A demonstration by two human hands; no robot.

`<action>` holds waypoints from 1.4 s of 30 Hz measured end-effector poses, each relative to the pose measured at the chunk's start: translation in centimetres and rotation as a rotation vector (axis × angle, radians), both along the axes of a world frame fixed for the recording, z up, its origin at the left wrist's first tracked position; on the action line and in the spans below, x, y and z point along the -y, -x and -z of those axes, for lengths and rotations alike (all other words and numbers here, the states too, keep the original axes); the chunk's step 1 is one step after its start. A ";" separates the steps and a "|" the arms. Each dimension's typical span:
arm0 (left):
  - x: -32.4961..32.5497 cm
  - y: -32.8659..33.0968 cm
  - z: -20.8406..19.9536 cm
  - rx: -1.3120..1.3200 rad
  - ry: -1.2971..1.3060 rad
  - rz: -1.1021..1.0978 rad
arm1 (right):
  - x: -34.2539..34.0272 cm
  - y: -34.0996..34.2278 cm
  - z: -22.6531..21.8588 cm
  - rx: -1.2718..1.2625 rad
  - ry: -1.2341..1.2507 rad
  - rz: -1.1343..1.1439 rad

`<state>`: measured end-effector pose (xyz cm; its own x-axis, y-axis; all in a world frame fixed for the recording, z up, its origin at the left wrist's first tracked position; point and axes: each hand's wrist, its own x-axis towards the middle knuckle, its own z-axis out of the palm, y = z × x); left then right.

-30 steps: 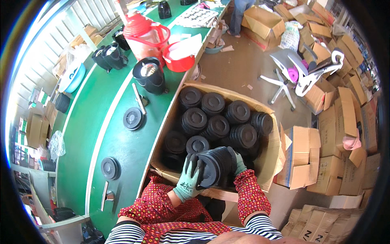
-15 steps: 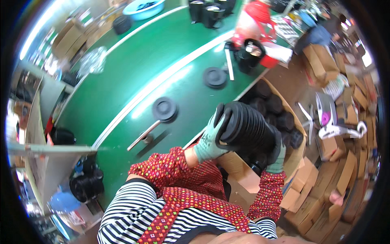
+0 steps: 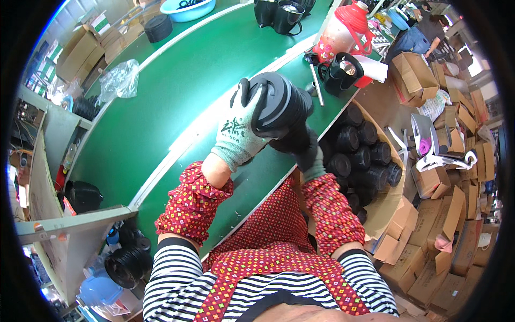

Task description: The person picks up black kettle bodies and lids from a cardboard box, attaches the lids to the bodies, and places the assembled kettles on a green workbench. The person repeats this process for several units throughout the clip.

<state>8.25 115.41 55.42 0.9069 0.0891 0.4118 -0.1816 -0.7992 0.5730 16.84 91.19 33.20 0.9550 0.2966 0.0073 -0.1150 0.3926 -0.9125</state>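
Observation:
Both hands hold a stack of black, round, ridged discs [image 3: 276, 102] tilted above the green worktable [image 3: 161, 96]. My left hand [image 3: 244, 126], in a pale green glove with dark fingertips, wraps round the upper left end, its fingers spread over the rim. On the lower right end, my right hand [image 3: 310, 153] is closed round the side, its dark-coated glove partly merging with the black discs. Right of the table, a cardboard box [image 3: 394, 201] holds several black round pieces [image 3: 359, 158]. A thin metal rod [image 3: 317, 86] lies just beyond the stack.
A red-topped flask [image 3: 343, 32] and a black mug [image 3: 340, 72] stand at the far right of the table. More black mugs [image 3: 287, 19] are behind. A blue basin [image 3: 188, 9] and clear plastic bag [image 3: 118, 80] sit farther left. Cardboard boxes [image 3: 413, 80] crowd the floor.
My hands have carried the stack up and left, from over the cardboard box to over the table. Two loose discs and a copper-coloured rod on the table no longer show.

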 end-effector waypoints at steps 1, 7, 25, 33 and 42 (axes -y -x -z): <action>-0.3 -0.2 -0.9 -0.015 -0.061 0.017 | -1.6 -0.4 1.7 -0.032 -0.040 0.008; -0.6 -1.6 -0.4 -0.066 -0.200 0.126 | -5.7 -1.9 4.1 -0.527 -0.343 0.094; 2.4 -2.1 7.3 0.010 0.838 0.129 | -2.0 -1.7 -15.2 0.274 0.254 -0.015; 4.1 -4.2 7.9 -0.111 1.748 0.330 | -3.4 -1.3 -15.0 0.110 0.099 -0.083; 4.6 -6.5 9.5 -0.116 1.582 0.356 | -1.5 -2.6 -13.1 0.126 0.072 -0.031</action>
<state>14.73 110.80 45.92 0.9910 0.1243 0.0497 -0.1184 0.6403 0.7590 19.47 92.71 46.31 0.9381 0.3304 0.1039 -0.0093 0.3238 -0.9461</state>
